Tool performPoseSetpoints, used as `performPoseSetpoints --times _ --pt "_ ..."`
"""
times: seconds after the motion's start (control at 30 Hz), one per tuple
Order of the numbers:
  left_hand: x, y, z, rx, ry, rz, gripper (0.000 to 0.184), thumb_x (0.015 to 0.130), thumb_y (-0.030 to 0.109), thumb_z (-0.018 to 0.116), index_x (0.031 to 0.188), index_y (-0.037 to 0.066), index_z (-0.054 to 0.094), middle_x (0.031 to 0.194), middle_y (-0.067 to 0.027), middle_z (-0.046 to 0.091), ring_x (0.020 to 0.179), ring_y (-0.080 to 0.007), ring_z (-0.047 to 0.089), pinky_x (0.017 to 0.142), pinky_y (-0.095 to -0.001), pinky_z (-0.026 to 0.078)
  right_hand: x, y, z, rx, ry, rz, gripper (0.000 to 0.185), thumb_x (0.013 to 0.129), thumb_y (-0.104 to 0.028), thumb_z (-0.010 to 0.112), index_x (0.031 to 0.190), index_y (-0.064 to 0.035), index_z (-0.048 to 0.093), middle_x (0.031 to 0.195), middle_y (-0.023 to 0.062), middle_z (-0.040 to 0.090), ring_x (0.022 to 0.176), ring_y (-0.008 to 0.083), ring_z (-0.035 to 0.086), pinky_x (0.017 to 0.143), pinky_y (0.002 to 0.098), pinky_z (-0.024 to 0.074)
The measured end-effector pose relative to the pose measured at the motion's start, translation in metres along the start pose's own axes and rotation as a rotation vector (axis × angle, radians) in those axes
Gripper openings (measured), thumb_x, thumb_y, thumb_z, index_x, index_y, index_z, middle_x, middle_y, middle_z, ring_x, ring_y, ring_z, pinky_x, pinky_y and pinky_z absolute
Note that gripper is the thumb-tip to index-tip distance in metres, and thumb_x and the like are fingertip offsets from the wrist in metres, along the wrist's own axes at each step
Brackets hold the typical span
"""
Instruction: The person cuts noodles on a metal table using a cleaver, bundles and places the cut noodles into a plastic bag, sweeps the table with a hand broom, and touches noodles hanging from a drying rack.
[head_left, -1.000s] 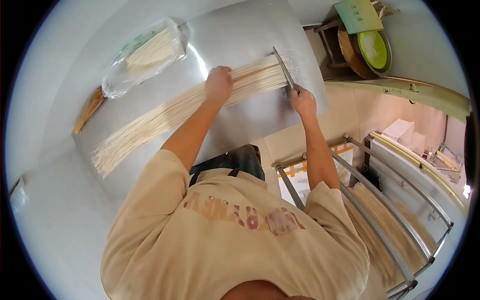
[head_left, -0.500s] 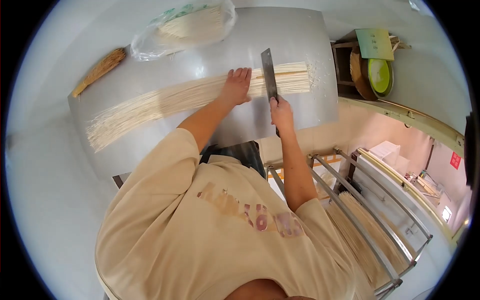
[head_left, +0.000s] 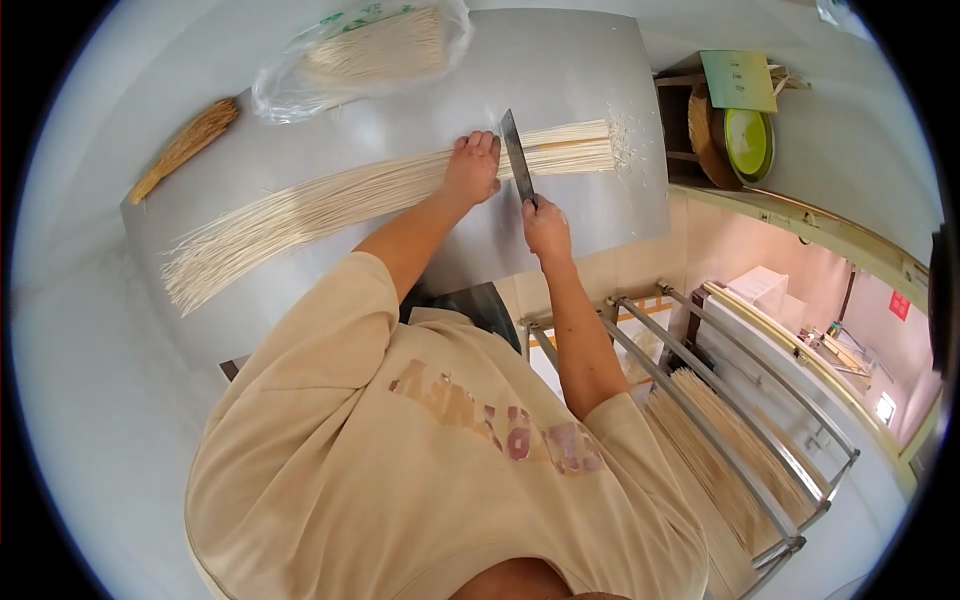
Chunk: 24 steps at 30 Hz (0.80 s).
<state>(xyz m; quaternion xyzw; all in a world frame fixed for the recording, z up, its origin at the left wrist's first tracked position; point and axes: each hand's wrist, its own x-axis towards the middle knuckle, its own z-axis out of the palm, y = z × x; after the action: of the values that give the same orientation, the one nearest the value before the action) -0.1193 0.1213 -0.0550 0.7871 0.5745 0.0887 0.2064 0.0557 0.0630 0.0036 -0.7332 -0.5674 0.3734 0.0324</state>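
A long, flat bundle of dried noodles (head_left: 330,205) stretches across the metal tabletop (head_left: 560,60). My left hand (head_left: 472,168) lies across it, fingers at the far side and thumb at the near side, holding the strands down. My right hand (head_left: 547,230) is closed round the handle of a long knife (head_left: 517,155). The blade crosses the bundle just right of my left fingers; whether it has gone into the strands I cannot tell. A thin yellowish stick (head_left: 565,145) lies lengthwise on the right part of the noodles.
Small noodle crumbs (head_left: 625,140) lie by the bundle's right end. A straw brush (head_left: 185,150) and an open plastic bag of noodles (head_left: 375,50) are along the far side. At right stand a green bowl (head_left: 748,145) and a metal rack (head_left: 740,410) with long noodles.
The knife and my right hand have moved left, closer to my left hand, and the blade is seen more edge-on. My left hand stays on the noodles. The view has shifted slightly.
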Motion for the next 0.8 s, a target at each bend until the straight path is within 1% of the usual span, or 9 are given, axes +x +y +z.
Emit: performPoseSetpoints --times 0.2,0.3,0.4,0.43,0.5,0.57,0.63,0.67,0.8 --pt "0.006 0.001 -0.007 0.014 -0.051 -0.002 0.077 0.065 0.026 0.081 0.131 -0.003 0.055 0.126 -0.0125 0.053 0.121 -0.0284 0.049 0.104 -0.0419 0.041 0.002 0.001 0.007 -0.045 0.006 -0.041 0.031 0.097 -0.027 0.051 0.097 -0.0004 0.066 0.092 0.029 0.068 0.09 0.0488 0.064 0.083 0.0577 0.0497" --pt "0.018 -0.004 -0.019 0.103 -0.215 0.015 0.066 0.076 0.032 0.074 0.132 0.001 0.056 0.129 -0.0144 0.053 0.124 -0.0295 0.049 0.102 -0.0426 0.044 0.002 0.001 0.015 -0.109 0.092 -0.098 0.029 0.097 -0.025 0.051 0.095 -0.0002 0.066 0.092 0.0297 0.068 0.089 0.0494 0.064 0.083 0.0576 0.05" --pt "0.067 -0.037 -0.004 -0.225 -0.437 -0.114 0.048 0.098 0.04 0.041 0.133 0.013 0.06 0.125 -0.0233 0.061 0.127 -0.0347 0.054 0.104 -0.0544 0.043 0.005 0.002 0.016 -0.091 0.064 -0.044 0.03 0.096 -0.025 0.051 0.098 0.001 0.066 0.092 0.0308 0.068 0.089 0.05 0.065 0.084 0.0575 0.0503" --pt "0.071 -0.031 -0.011 -0.226 -0.439 -0.113 0.048 0.098 0.04 0.041 0.133 0.013 0.06 0.125 -0.0233 0.061 0.127 -0.0347 0.054 0.104 -0.0544 0.043 0.008 0.001 0.016 -0.068 0.03 0.006 0.03 0.096 -0.025 0.051 0.101 0.0015 0.066 0.092 0.031 0.068 0.091 0.0498 0.065 0.084 0.0571 0.0504" --pt "0.085 -0.014 -0.024 -0.322 -0.391 -0.438 0.045 0.101 0.039 0.034 0.126 0.016 0.064 0.12 -0.0234 0.064 0.123 -0.036 0.057 0.101 -0.0594 0.043 0.012 -0.003 0.016 -0.042 -0.014 0.06 0.031 0.096 -0.024 0.051 0.104 0.0019 0.066 0.093 0.0311 0.068 0.093 0.0497 0.065 0.085 0.0567 0.0506" --pt "0.083 -0.014 -0.019 -0.247 -0.388 -0.397 0.052 0.103 0.045 0.028 0.12 0.016 0.068 0.124 -0.0193 0.066 0.123 -0.0356 0.057 0.099 -0.0594 0.043 0.013 -0.005 0.014 -0.073 -0.033 0.074 0.032 0.095 -0.024 0.052 0.108 0.0018 0.065 0.095 0.0306 0.069 0.096 0.0491 0.065 0.087 0.0558 0.0507" --pt "0.075 -0.021 -0.013 -0.195 -0.173 -0.327 0.058 0.102 0.047 0.03 0.115 0.008 0.071 0.111 -0.0144 0.073 0.106 -0.0354 0.065 0.092 -0.0589 0.045 0.009 0.005 0.021 -0.067 -0.016 0.075 0.031 0.095 -0.024 0.052 0.108 0.0014 0.065 0.096 0.0305 0.069 0.096 0.0489 0.065 0.087 0.0555 0.0508" --pt "0.074 -0.024 -0.004 -0.237 -0.09 -0.334 0.057 0.101 0.046 0.034 0.099 0.008 0.076 0.107 -0.0142 0.074 0.102 -0.0336 0.067 0.086 -0.0586 0.047 0.014 0.007 0.025 -0.066 0.022 0.054 0.031 0.095 -0.024 0.052 0.108 0.001 0.065 0.096 0.0304 0.069 0.096 0.0486 0.065 0.087 0.0553 0.0509" --pt "0.08 -0.014 0.001 -0.058 -0.079 -0.243 0.054 0.101 0.039 0.038 0.077 0.006 0.073 0.093 -0.0117 0.076 0.097 -0.0312 0.067 0.074 -0.0584 0.049 0.013 0.005 0.018 -0.045 -0.007 0.074 0.029 0.095 -0.024 0.052 0.107 0.0001 0.064 0.096 0.0298 0.069 0.096 0.0484 0.065 0.087 0.0552 0.0511"
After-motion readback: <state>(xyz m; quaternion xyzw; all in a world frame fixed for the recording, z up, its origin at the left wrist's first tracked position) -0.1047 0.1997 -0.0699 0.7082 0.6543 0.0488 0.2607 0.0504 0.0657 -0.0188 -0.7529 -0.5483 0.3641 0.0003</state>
